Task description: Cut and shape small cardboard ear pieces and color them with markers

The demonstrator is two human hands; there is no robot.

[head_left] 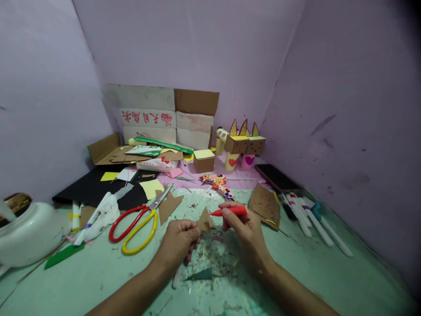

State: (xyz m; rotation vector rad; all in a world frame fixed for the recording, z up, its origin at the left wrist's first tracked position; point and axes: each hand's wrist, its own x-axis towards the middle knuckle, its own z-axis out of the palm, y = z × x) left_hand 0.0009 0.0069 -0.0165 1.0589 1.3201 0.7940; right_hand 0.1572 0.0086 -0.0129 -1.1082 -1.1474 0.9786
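My left hand (182,237) pinches a small pointed piece of brown cardboard (204,220) by its lower left side, above the green table. In my right hand (245,230) is a red marker (232,211), held like a pen. Its tip points left, at or very near the right edge of the cardboard piece; I cannot tell whether they touch. To the left of my hands lie scissors (142,219) with one red and one yellow handle, blades partly apart. Their blades reach over a larger cut cardboard scrap (169,206).
Cardboard animal figures (244,145) and a small box (204,162) stand at the back, by a flower-patterned glue gun (215,180). White-barrelled markers (309,219) and a phone (276,175) are right. A white pot (36,228) sits left. A dark green triangle (201,274) lies in front.
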